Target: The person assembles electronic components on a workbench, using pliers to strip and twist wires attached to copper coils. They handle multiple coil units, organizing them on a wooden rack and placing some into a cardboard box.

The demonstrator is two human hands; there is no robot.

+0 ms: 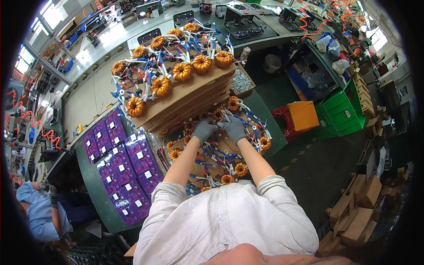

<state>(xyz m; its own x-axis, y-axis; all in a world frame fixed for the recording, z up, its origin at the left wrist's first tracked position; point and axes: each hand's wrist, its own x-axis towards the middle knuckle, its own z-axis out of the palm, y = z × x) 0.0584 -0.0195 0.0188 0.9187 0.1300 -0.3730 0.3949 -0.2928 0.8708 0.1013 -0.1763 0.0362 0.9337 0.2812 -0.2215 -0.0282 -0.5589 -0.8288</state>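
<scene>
Both my hands wear grey gloves and come together over a cardboard sheet covered with copper-wound ring coils and their cables. My left hand is closed, its fingertips pointing inward beside a ring coil. Close to it on the right, my right hand has its fingers bent toward the same spot, next to white cable ends. What the fingers pinch is too small and partly hidden to make out. Another ring coil lies just beyond my right hand. Nearer my body are blue and white cables with ring terminals and a coil.
Beyond my hands rises a stack of cardboard layers topped with more coils. Purple circuit boards cover the table at left. A box of small metal parts stands behind; a green crate and orange-topped stool are at right.
</scene>
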